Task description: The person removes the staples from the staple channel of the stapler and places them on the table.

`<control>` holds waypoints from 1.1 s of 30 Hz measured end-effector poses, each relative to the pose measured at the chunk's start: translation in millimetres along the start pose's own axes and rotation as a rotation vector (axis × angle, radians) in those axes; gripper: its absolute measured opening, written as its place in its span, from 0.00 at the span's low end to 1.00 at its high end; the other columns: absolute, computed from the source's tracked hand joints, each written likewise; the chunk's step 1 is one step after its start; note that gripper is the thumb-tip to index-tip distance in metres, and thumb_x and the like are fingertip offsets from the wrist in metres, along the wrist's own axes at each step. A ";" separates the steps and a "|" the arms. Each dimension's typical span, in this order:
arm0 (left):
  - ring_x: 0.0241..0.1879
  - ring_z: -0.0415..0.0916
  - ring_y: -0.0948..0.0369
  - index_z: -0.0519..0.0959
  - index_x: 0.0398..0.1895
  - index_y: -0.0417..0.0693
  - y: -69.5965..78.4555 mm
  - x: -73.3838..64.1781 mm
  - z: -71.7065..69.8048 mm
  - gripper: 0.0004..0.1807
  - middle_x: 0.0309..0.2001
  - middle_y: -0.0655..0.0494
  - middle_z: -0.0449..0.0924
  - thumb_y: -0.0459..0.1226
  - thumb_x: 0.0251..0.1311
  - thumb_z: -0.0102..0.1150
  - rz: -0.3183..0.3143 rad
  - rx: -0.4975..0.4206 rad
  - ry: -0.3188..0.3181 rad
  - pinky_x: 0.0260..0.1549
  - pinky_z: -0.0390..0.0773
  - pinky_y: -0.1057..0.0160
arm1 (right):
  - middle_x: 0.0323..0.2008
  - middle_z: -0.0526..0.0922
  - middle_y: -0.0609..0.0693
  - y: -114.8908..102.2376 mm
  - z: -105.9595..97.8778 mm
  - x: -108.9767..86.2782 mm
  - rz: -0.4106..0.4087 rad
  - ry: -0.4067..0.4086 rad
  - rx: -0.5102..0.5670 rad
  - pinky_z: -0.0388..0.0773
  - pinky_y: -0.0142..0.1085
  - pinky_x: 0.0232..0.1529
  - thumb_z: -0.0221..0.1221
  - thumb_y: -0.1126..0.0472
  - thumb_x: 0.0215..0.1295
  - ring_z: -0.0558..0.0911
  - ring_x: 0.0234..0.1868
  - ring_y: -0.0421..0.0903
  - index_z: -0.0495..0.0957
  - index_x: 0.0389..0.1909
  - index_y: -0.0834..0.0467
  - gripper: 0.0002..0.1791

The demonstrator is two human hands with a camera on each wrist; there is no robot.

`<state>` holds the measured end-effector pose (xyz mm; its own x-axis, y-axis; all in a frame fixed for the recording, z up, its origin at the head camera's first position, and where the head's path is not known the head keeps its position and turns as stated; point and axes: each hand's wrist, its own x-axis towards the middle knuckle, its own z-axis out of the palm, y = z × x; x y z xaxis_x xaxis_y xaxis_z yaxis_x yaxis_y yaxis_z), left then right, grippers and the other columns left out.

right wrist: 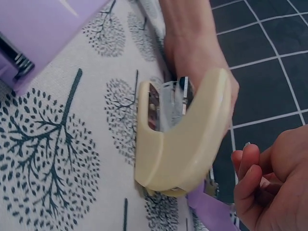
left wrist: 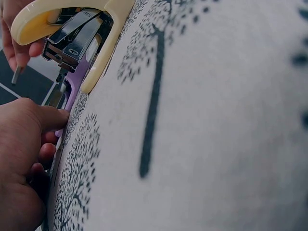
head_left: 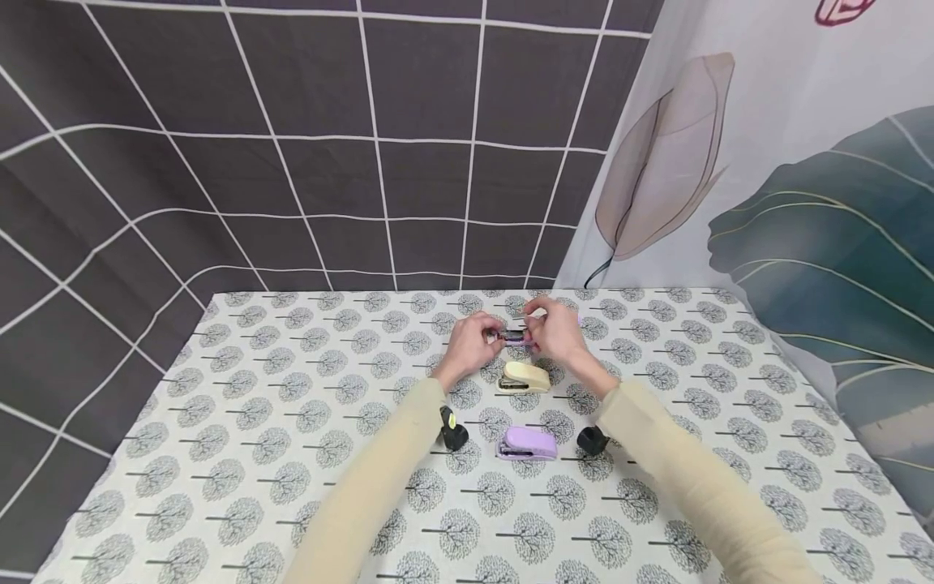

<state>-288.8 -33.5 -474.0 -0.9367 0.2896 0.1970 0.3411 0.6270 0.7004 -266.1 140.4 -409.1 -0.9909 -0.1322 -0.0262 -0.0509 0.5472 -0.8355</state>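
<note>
My left hand [head_left: 470,347] pinches the near end of a purple stapler [head_left: 515,336] that lies with its dark metal inside exposed. In the left wrist view, the thumb presses beside the purple base [left wrist: 76,84]. My right hand [head_left: 558,331] is at the stapler's other end, thumb and fingertips together. Between those fingertips the left wrist view shows a small grey strip [left wrist: 16,76], like a short row of staples. A cream stapler [head_left: 525,378] lies just in front of both hands, partly covering the purple one in both wrist views.
Closer to me, between the forearms, lies a second purple stapler [head_left: 529,443]. Black wrist-worn devices [head_left: 593,440] show at both wrists. A tree-patterned cloth [head_left: 292,438] covers the table, which ends at a dark gridded curtain [head_left: 423,178] behind.
</note>
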 end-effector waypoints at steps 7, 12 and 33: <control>0.34 0.73 0.63 0.84 0.48 0.43 0.8 0.1 -0.1 0.15 0.43 0.56 0.82 0.32 0.56 0.71 -0.026 -0.003 -0.008 0.35 0.74 0.67 | 0.27 0.84 0.66 0.5 -10.6 -1.2 -0.049 0.024 0.010 0.82 0.44 0.22 0.54 0.72 0.70 0.83 0.24 0.65 0.75 0.50 0.69 0.10; 0.34 0.73 0.63 0.84 0.47 0.43 0.9 0.0 0.7 0.15 0.43 0.56 0.82 0.32 0.56 0.71 -0.030 0.003 -0.009 0.36 0.74 0.67 | 0.25 0.84 0.64 2.2 -20.2 -2.7 -0.084 0.049 -0.025 0.75 0.33 0.14 0.54 0.72 0.70 0.83 0.21 0.62 0.75 0.50 0.70 0.11; 0.34 0.73 0.63 0.84 0.48 0.43 1.2 0.0 0.9 0.15 0.43 0.56 0.81 0.32 0.57 0.70 -0.024 -0.010 -0.014 0.35 0.74 0.68 | 0.30 0.84 0.64 10.0 -65.8 -8.0 0.030 0.037 0.128 0.67 0.28 0.13 0.53 0.69 0.73 0.78 0.16 0.43 0.73 0.55 0.69 0.14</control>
<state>-288.3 -32.1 -473.7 -0.9433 0.2847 0.1705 0.3178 0.6270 0.7113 -266.8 201.4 -381.1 -0.9958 -0.0851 -0.0340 -0.0070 0.4402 -0.8979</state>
